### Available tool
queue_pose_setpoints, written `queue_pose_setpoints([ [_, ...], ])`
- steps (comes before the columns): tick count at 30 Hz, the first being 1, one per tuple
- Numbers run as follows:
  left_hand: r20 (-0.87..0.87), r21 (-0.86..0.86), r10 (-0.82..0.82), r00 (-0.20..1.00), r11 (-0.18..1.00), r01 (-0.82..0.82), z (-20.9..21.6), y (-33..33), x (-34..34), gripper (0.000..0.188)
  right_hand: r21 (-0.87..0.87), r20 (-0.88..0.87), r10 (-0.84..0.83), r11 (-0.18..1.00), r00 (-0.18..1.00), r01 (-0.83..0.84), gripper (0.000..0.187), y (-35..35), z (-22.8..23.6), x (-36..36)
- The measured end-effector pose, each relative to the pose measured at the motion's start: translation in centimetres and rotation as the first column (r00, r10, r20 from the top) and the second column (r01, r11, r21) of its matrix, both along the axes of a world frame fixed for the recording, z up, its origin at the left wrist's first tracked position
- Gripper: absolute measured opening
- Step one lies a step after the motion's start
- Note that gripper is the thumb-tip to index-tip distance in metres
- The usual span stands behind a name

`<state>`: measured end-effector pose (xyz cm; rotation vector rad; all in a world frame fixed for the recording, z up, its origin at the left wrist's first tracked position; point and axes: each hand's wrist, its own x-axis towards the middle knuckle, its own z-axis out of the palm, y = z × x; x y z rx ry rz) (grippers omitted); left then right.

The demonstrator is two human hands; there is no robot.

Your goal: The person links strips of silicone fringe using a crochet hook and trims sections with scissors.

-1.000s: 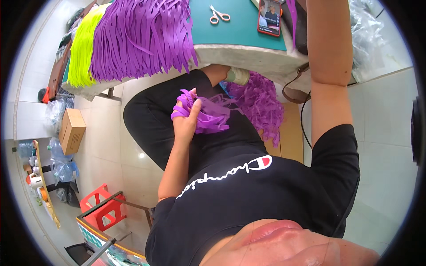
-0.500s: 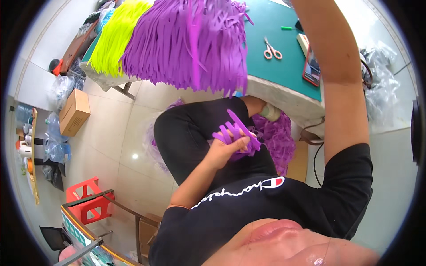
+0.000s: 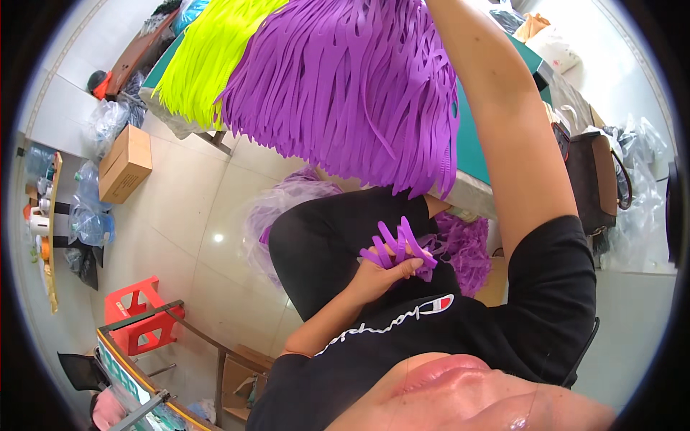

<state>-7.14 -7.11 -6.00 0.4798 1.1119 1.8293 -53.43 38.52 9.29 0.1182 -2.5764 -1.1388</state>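
My left hand is closed around a small bunch of purple strips, held over my lap against my black trousers. My right arm reaches up past the hanging purple strips and leaves the picture at the top, so my right hand is hidden. A thick layer of purple strips hangs over the front edge of the green table, with yellow-green strips beside it on the left. More purple strips are heaped just right of my left hand.
A clear bag of purple strips lies on the tiled floor by my leg. A cardboard box, water bottles and a red stool stand at the left. A brown bag sits at the right.
The view has swung toward the hanging strips; the scissors and phone on the table have left the picture. My left hand keeps the purple bunch over my lap. My right arm stays raised.
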Motion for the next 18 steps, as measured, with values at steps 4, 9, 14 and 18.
queue_pose_setpoints([
  [4,0.068,-0.142,0.293,0.954,0.949,-0.282,-0.3,-3.1,0.3,0.025,-0.933,-0.358,-0.072,0.082,0.931,-0.352,0.047,-17.5,-1.5,11.8],
  [9,0.201,-0.036,0.360,0.911,0.932,-0.361,1.7,-0.1,-1.0,0.022,-0.954,0.005,0.339,-0.281,0.941,0.106,0.033,-19.7,0.3,38.2],
  [14,0.199,0.042,0.388,0.900,0.914,-0.403,3.2,0.3,-0.2,0.025,-0.926,0.029,0.532,-0.304,0.847,0.223,0.031,-25.7,-9.2,51.3],
  [18,0.134,0.023,0.387,0.912,0.919,-0.393,3.5,0.8,0.9,0.030,-0.662,-0.226,0.107,-0.746,0.968,-0.072,0.039,-26.4,-12.3,55.3],
])
